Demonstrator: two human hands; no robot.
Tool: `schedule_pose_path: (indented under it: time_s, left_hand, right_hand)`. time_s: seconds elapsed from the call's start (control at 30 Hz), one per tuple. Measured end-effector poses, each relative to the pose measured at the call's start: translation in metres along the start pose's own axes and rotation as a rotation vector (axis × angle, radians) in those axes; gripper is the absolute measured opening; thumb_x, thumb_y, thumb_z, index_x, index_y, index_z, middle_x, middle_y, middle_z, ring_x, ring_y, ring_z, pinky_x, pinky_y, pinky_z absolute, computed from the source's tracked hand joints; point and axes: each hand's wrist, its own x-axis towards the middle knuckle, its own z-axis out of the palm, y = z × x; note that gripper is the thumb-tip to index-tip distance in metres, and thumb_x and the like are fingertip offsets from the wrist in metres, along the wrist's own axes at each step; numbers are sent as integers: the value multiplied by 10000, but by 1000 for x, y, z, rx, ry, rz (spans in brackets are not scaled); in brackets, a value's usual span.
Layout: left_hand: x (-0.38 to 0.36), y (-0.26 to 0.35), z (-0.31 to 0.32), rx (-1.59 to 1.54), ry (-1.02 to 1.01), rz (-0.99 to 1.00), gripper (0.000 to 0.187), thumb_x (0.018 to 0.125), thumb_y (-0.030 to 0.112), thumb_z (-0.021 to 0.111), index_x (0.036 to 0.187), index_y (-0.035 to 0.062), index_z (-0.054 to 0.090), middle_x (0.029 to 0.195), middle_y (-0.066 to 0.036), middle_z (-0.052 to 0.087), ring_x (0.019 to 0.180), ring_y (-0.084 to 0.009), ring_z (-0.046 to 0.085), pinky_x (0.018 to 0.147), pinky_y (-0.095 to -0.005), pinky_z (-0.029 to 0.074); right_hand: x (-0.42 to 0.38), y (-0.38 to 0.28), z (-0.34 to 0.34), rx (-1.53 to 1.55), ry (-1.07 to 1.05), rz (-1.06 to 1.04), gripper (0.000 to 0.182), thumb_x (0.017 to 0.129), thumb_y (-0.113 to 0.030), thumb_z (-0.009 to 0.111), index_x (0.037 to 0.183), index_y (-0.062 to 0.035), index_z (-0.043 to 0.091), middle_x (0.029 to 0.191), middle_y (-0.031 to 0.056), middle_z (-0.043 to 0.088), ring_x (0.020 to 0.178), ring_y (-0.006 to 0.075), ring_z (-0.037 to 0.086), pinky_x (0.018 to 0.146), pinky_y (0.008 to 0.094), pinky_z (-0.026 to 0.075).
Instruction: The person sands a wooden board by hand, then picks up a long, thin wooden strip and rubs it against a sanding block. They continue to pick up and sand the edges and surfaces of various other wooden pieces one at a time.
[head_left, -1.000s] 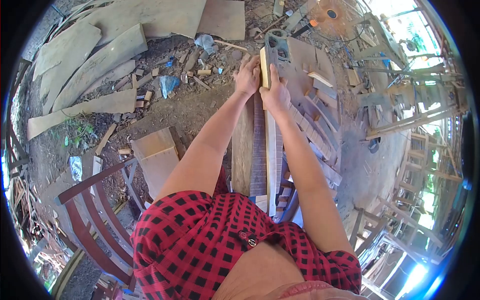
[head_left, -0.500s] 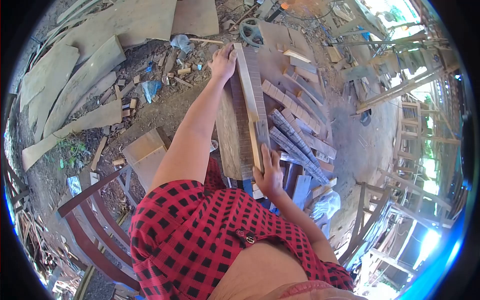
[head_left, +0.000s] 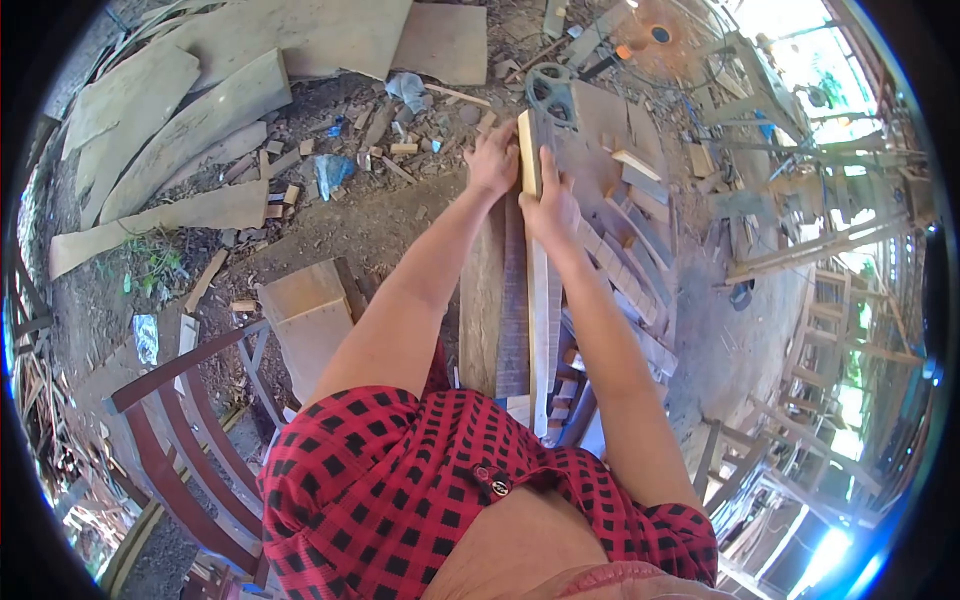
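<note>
A long wooden strip (head_left: pixel 540 300) lies lengthwise along a thick wooden beam (head_left: pixel 483 310) in front of me, its pale narrow face turned up at the far end. My right hand (head_left: pixel 552 208) is wrapped around the strip near that end, thumb on the left side and index finger stretched along it. Just left of it, my left hand (head_left: pixel 493 163) rests at the strip's far end, fingers apart and against or very close to its side. The contact under the left fingers is hidden.
Cut wood pieces (head_left: pixel 630 240) are heaped to the right of the beam. A wooden box (head_left: pixel 308 320) and a dark red slatted chair part (head_left: pixel 190 440) stand at left. Large boards (head_left: pixel 200 140) and scraps cover the ground farther left. A green wheel (head_left: pixel 550 88) lies beyond the beam.
My right hand has moved from the strip's near end up to its far end, beside my left hand. My left fingers have loosened from the strip's tip. The whole view has shifted slightly.
</note>
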Motion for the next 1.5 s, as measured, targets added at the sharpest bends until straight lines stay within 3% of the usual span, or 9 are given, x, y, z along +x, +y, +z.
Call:
schedule_pose_path:
  time_s: [0.2,0.33,0.47,0.6,0.8,1.07,1.17,1.37,1.5]
  left_hand:
    - [0,10,-7,-15,-23,-22,426,920,238,436,1339,222,513,1270,-94,585,1289,-288,440,1049,-558,255]
    - [-3,18,-12,-14,-2,2,431,902,227,464,1330,223,514,1270,-94,585,1275,-288,451,1039,-560,271]
    - [-2,16,-8,28,4,21,475,856,174,481,1328,208,522,1256,-81,603,1244,-287,493,1036,-511,316]
    - [-2,19,-9,69,-10,-12,466,851,167,475,1312,204,529,1263,-85,600,1238,-293,497,1018,-524,343]
    - [-3,19,-11,103,-34,-20,455,883,200,472,1334,219,527,1348,-97,546,1269,-309,475,1052,-506,328]
    - [0,8,-6,38,17,33,468,853,199,480,1316,167,539,1284,-143,589,1232,-338,512,1031,-473,368]
    - [7,-7,5,-46,-28,35,448,899,256,454,1337,205,533,1315,-67,577,1276,-284,461,1034,-560,277]
    - [8,0,4,-59,35,9,436,914,410,499,1272,177,587,1229,-105,630,1186,-332,538,992,-484,377]
    - [9,-2,7,-22,10,107,457,898,457,508,1232,161,607,1128,-125,669,1091,-350,597,940,-461,431]
  right_hand:
    - [11,5,5,15,-7,22,828,786,-183,629,1512,-202,231,1216,261,494,1006,462,584,851,512,499]
    - [-107,15,-14,38,12,-98,813,783,-157,652,1498,-147,264,1273,318,456,980,493,589,781,511,525]
    - [-246,17,-43,69,-53,-11,755,768,-126,634,1459,-90,332,1268,292,441,1036,482,565,792,512,537]
    - [-322,19,-53,108,-61,60,719,762,-128,634,1431,-77,375,1265,293,448,1054,479,556,775,496,546]
    - [-277,24,-42,90,-61,55,775,757,-128,644,1464,-100,331,1262,293,448,1042,492,556,760,497,546]
    - [-32,8,-6,60,-17,71,834,750,-145,626,1495,-200,255,1245,314,467,1045,492,566,861,521,503]
    - [25,3,-2,19,-53,108,833,743,-179,630,1489,-211,260,1256,307,469,1053,470,581,882,507,499]
    - [3,19,-10,215,-34,165,826,726,-263,683,1465,-194,322,1229,293,496,1071,442,581,886,469,502]
    - [-95,25,-24,211,5,157,772,734,-217,689,1437,-202,369,1234,270,499,1058,449,574,857,481,502]
